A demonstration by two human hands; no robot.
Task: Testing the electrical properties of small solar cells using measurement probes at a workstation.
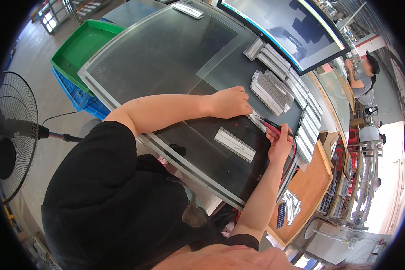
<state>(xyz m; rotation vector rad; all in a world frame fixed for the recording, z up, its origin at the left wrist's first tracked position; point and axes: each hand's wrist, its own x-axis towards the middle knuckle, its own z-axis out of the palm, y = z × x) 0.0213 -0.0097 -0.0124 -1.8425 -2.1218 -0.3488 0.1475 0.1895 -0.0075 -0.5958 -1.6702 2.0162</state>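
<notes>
Your right hand [280,143] has its fingers clamped on a red and black pen-shaped probe [274,127], tip on a narrow grey cell strip [257,118] on the dark glass-topped table [166,58]. Your left hand [231,102], fingers curled together, presses that strip. Another white-grey strip [234,144] lies near; stacked grey strips [274,87] sit beyond.

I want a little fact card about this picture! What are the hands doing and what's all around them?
Left hand: fist pressing a small grey strip on the dark glass table
Right hand: holding red and black probe pens, tips toward that strip
Between the arms: flat white-and-grey cell strip
Behind the hands: stacks of grey strips
Far edge: big monitor
Left side: green plastic tray, black floor fan
</notes>
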